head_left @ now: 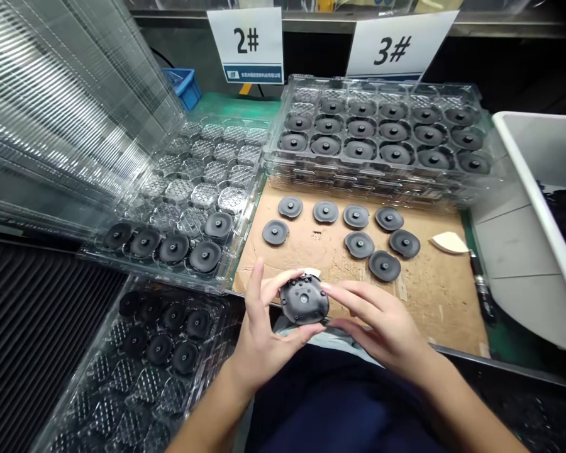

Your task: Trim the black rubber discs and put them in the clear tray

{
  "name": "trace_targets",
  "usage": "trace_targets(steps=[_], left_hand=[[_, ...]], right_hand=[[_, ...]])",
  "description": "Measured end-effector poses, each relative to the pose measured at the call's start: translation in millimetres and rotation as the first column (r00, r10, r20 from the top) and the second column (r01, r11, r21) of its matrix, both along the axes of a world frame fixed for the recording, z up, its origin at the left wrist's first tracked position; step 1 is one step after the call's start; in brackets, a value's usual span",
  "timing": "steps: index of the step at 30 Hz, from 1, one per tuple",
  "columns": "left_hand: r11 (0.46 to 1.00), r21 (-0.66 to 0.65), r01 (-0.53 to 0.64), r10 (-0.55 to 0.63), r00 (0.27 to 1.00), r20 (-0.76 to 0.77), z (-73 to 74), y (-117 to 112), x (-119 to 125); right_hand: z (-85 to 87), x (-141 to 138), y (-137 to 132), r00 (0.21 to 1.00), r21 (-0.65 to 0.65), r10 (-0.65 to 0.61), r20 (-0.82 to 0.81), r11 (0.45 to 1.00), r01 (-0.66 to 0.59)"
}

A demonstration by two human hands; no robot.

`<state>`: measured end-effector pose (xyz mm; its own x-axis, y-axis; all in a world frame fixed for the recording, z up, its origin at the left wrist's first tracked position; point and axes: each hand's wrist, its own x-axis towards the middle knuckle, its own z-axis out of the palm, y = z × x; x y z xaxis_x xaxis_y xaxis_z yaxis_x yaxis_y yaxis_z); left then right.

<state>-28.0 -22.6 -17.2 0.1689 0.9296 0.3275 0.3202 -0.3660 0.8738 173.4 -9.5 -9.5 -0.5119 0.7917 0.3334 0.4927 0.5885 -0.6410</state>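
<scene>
A round black plastic cap is held up over the front edge of the cardboard, its studded face turned toward me. My left hand grips it from the left, with the thumb under its lower edge and fingers along the top. On the other side, my right hand touches its right rim with the fingertips. A bit of something white shows behind the cap's top edge. Several similar black caps lie loose on the cardboard sheet beyond my hands.
Stacked clear trays filled with black caps stand at the back. Partly filled clear trays lie to the left, another clear tray lower. A white bin stands right. A pale wedge-shaped piece and dark pen-like tool lie near it.
</scene>
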Motion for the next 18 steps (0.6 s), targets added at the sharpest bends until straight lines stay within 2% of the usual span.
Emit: trace_targets(steps=[2,4,6,8,9,10,13,15,18], left_hand=[[0.995,-0.103,0.015,-0.012,0.999,0.032,0.8,-4.2,3.3],[0.957,-0.284,0.060,-0.021,0.991,0.136,0.7,-7.3,6.5],[0.841,-0.526,0.123,0.035,0.959,0.280,-0.4,-8.7,9.3],[0.714,-0.683,0.155,0.121,0.933,0.338,-1.7,-8.1,11.9],[0.683,-0.716,0.145,0.146,0.933,0.328,-2.1,-6.9,13.3],[0.674,-0.727,0.130,0.154,0.938,0.310,-2.2,-5.3,14.7],[0.647,-0.754,0.116,0.147,0.951,0.272,-1.5,1.9,21.1],[0.621,-0.776,0.112,0.144,0.956,0.254,-1.3,7.9,26.6],[0.602,-0.793,0.093,0.143,0.965,0.222,-2.3,20.3,32.1]], right_hand=[[2.7,1.3,6.5,1.000,0.030,0.015,0.027,0.999,-0.015],[2.2,1.2,6.1,1.000,0.031,0.009,-0.017,0.999,-0.008],[-1.6,0.0,-2.4,0.985,-0.051,-0.085,-0.147,0.996,0.079],[-9.0,-2.0,-16.0,0.935,-0.179,-0.239,-0.262,0.964,0.196],[-14.1,-3.1,-22.9,0.905,-0.247,-0.306,-0.296,0.940,0.237],[-19.7,-3.9,-28.7,0.882,-0.304,-0.350,-0.315,0.918,0.256],[-36.4,-3.3,-35.3,0.858,-0.391,-0.380,-0.346,0.889,0.237],[-44.0,-0.1,-30.5,0.853,-0.403,-0.388,-0.350,0.884,0.237],[-51.6,6.1,-17.0,0.864,-0.353,-0.365,-0.347,0.904,0.240]])
